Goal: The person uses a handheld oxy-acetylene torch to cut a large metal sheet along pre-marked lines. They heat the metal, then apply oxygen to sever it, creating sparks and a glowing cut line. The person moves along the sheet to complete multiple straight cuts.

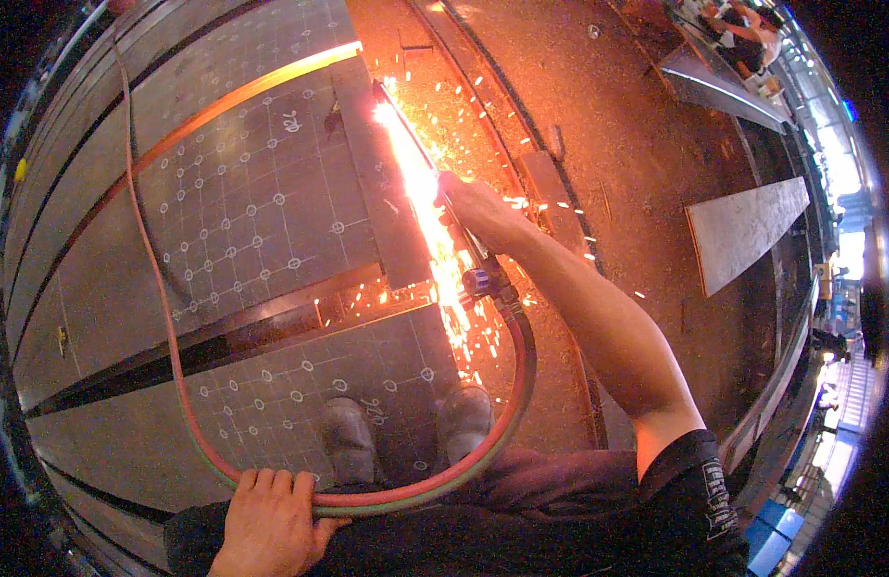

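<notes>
My right hand [478,213] is closed around a cutting torch [479,283], its valve end towards me and its tip pointing away. A white-hot glare and a spray of sparks run along the right edge of a dark steel plate [319,178] with chalked circles and lines, hiding the torch's flame. From the back of the torch, a red and green twin hose [463,471] loops down in front of me. My left hand [271,524] grips this hose at the lower left, fingers wrapped over it. Beyond there, the hose runs up across the plates.
My shoes stand on a nearer chalk-marked plate [271,404], with a dark gap between it and the farther one. A glowing orange edge [271,82] crosses the far plate. A tapered steel piece [747,236] lies to the right. Another person [752,43] crouches at the far right.
</notes>
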Demonstrator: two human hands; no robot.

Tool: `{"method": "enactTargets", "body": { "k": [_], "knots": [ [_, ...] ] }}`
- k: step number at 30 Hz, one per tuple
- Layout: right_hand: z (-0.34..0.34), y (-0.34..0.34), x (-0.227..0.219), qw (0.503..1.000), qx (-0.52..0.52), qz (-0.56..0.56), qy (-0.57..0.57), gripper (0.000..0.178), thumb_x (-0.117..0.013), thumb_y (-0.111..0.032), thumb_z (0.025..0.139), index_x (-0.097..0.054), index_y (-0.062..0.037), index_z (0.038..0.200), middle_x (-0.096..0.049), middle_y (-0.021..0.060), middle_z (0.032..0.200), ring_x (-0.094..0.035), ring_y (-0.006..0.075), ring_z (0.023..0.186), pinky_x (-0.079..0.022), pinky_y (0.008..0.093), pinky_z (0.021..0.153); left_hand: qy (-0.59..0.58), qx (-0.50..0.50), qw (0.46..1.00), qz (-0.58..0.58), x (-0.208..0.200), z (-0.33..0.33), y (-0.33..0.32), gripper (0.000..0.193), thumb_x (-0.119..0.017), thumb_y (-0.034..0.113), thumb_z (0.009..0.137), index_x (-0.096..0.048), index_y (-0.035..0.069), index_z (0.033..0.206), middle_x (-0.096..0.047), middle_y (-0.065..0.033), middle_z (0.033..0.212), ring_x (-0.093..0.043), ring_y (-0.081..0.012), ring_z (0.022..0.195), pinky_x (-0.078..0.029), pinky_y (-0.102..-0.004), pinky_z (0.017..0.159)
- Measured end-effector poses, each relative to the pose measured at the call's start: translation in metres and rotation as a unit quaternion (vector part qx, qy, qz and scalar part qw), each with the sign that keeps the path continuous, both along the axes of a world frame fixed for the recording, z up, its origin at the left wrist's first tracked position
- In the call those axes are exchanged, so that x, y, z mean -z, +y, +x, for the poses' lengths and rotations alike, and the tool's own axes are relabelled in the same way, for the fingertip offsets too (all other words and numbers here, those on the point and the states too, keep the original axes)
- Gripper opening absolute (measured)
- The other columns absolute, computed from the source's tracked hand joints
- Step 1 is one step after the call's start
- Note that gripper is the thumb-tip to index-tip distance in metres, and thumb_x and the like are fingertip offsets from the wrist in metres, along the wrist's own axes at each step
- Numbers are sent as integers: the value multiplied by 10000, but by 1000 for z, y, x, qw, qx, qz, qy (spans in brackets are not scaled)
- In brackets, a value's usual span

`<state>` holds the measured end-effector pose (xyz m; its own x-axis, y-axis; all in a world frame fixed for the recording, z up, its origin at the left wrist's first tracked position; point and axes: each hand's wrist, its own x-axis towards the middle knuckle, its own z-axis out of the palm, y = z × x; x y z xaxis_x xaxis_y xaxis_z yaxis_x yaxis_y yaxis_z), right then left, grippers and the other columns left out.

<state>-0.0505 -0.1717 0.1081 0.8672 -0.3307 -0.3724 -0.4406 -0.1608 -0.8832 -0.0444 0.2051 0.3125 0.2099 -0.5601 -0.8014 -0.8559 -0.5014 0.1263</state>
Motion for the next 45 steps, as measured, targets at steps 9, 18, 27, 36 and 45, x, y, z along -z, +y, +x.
{"method": "enactTargets", "body": {
  "k": [9,18,27,36,45],
  "knots": [
    [2,0,-4,998,4,-38,51,332,-445,-296,952,-515,-36,1147,-651,211,824,-668,309,730,-525,407,580,-11,14,1000,-21,1,-1,3,549,-633,496,819,-579,-3,1041,-615,-188,937,-584,-360,955,-429,-475,911],
    [0,12,-20,993,86,66,45,509,-425,-491,931,-543,2,879,-516,62,685,-512,153,522,-451,323,463,-8,14,1000,-27,0,-1,3,550,-640,490,813,-577,-11,1031,-614,-185,932,-582,-354,953,-430,-468,895],
    [-2,11,-25,990,97,85,62,543,-418,-497,927,-576,22,928,-517,57,667,-513,154,515,-444,330,474,-6,9,1000,-27,-2,-2,1,513,-650,458,812,-579,-3,1025,-610,-177,924,-579,-351,959,-433,-461,896],
    [-3,11,-16,980,127,135,70,497,-456,-493,910,-544,-3,917,-501,57,688,-494,142,525,-435,324,467,-6,24,1000,-3,-6,-1,-1,527,-642,472,819,-583,-7,1033,-617,-186,948,-585,-354,961,-433,-473,910],
    [-5,12,-16,981,103,144,80,484,-456,-492,919,-519,-12,930,-477,42,673,-477,132,512,-413,306,444,1,3,1000,1,-6,-1,-2,540,-626,490,826,-577,-5,1038,-620,-185,963,-581,-364,981,-430,-476,920]
  ]
}}
